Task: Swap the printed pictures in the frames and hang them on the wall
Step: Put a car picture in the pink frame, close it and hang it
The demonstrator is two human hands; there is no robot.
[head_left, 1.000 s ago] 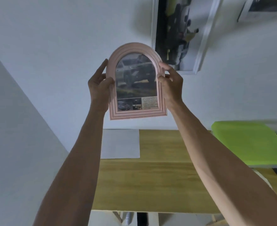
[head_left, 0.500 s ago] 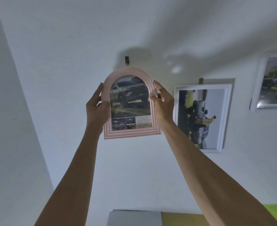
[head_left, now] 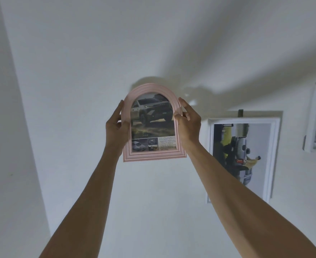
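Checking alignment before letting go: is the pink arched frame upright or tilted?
Nearly upright, leaning slightly: the pink arched frame has its arch on top, and its bottom edge slopes a little. Both hands grip its sides.

Pink arched frame (head_left: 154, 157) around a grey car print (head_left: 152, 125); white wall (head_left: 79, 53); seemingly white-framed picture (head_left: 241, 157).

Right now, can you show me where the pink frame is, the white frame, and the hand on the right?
pink frame (head_left: 154, 155), head view, on its bottom rail.
white frame (head_left: 273, 157), head view, on its right rail.
right hand (head_left: 189, 125), head view, on the back of the hand.
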